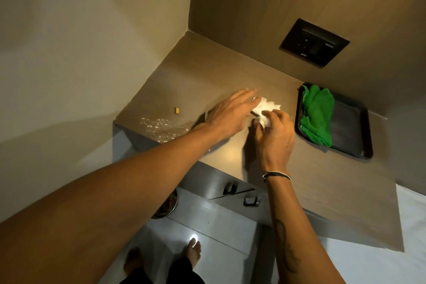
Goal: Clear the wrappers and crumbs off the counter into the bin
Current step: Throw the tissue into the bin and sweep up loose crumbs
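A crumpled white wrapper point(265, 107) lies mid-counter on the brown counter point(184, 71). My right hand point(275, 130) pinches its near end, fingers closed on the paper. My left hand point(228, 112) is flat and open beside it, fingertips touching the wrapper's left edge. White crumbs point(159, 125) are scattered near the counter's left front corner. A small yellow scrap point(177, 110) lies just behind the crumbs. A round steel bin point(168, 204) with rubbish inside stands on the floor below the counter, mostly hidden by my left forearm.
A black tray point(350, 127) holding a green cloth point(318, 113) sits at the counter's right. A dark wall socket point(314, 42) is on the back panel. Drawer handles point(230, 189) project below the counter edge. My bare feet stand on the glossy floor.
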Motion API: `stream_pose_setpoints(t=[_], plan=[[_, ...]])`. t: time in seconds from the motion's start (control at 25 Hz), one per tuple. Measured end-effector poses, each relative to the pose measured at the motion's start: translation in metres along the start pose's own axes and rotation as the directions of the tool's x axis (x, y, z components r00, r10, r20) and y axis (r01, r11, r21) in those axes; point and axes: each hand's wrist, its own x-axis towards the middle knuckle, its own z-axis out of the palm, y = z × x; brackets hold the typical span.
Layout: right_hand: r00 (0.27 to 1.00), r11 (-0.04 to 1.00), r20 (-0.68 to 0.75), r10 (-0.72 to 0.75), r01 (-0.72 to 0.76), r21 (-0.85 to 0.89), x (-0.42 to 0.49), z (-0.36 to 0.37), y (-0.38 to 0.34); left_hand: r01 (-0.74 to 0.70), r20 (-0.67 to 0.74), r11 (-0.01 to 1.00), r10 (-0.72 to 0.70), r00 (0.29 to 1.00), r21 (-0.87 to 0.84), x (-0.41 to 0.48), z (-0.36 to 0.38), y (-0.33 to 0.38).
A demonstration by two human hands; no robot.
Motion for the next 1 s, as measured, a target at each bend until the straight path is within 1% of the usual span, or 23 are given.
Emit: stream_pose_setpoints(t=[0.08,0.16,0.24,0.36,0.4,0.44,0.52,0.56,0.6,0.64,0.68,0.72,0.8,0.88,0.96,1.0], plan=[[0.996,0.998,0.072,-0.061,0.063,-0.030,0.000,0.006,0.008,-0.051,0.095,0.998,0.047,0.994,0.036,0.020,0.010,0.011],[0.992,0.994,0.084,-0.095,0.099,-0.045,0.004,0.011,0.011,-0.057,0.135,0.992,0.042,0.990,0.109,0.029,0.018,0.012],[0.992,0.993,0.074,-0.101,0.104,-0.049,0.008,0.013,0.014,-0.007,0.120,0.985,-0.014,0.993,0.172,0.032,0.020,0.011],[0.990,0.991,0.065,-0.128,0.130,-0.027,-0.005,0.013,0.011,0.027,0.050,0.975,-0.039,0.998,0.220,0.024,0.014,0.012],[0.989,0.989,0.039,-0.145,0.145,0.015,-0.012,0.011,0.009,0.045,0.034,0.977,-0.053,0.998,0.209,0.018,0.013,0.009],[0.987,0.985,-0.003,-0.158,0.158,0.065,-0.018,0.009,0.008,0.076,0.002,0.985,-0.078,0.997,0.157,0.010,0.010,0.006],[0.977,0.968,-0.118,-0.179,0.196,0.156,-0.033,0.005,0.002,0.155,-0.137,0.987,-0.158,0.978,-0.039,-0.012,0.000,-0.003],[0.966,0.956,-0.182,-0.185,0.219,0.194,-0.043,0.002,-0.006,0.169,-0.244,0.975,-0.200,0.949,-0.141,-0.029,-0.007,-0.006],[0.951,0.939,-0.242,-0.194,0.251,0.233,-0.056,0.000,-0.016,0.164,-0.368,0.963,-0.236,0.900,-0.215,-0.049,-0.014,-0.010],[0.932,0.914,-0.292,-0.214,0.297,0.277,-0.070,-0.001,-0.029,0.164,-0.477,0.953,-0.272,0.836,-0.255,-0.073,-0.021,-0.014],[0.913,0.878,-0.324,-0.249,0.354,0.323,-0.087,0.000,-0.044,0.185,-0.552,0.945,-0.309,0.775,-0.270,-0.100,-0.026,-0.019],[0.899,0.838,-0.326,-0.291,0.404,0.366,-0.107,0.004,-0.061,0.223,-0.593,0.935,-0.349,0.726,-0.277,-0.132,-0.030,-0.024],[0.889,0.783,-0.270,-0.371,0.455,0.424,-0.145,0.018,-0.086,0.306,-0.615,0.894,-0.447,0.649,-0.327,-0.194,-0.030,-0.029],[0.883,0.747,-0.161,-0.441,0.461,0.479,-0.188,0.045,-0.109,0.444,-0.577,0.834,-0.549,0.605,-0.328,-0.264,-0.019,-0.041],[0.884,0.772,-0.030,-0.467,0.424,0.475,-0.218,0.074,-0.112,0.531,-0.522,0.779,-0.621,0.585,-0.333,-0.313,0.005,-0.054],[0.877,0.790,0.074,-0.475,0.388,0.476,-0.233,0.094,-0.110,0.581,-0.476,0.739,-0.668,0.572,-0.340,-0.336,0.020,-0.064]])
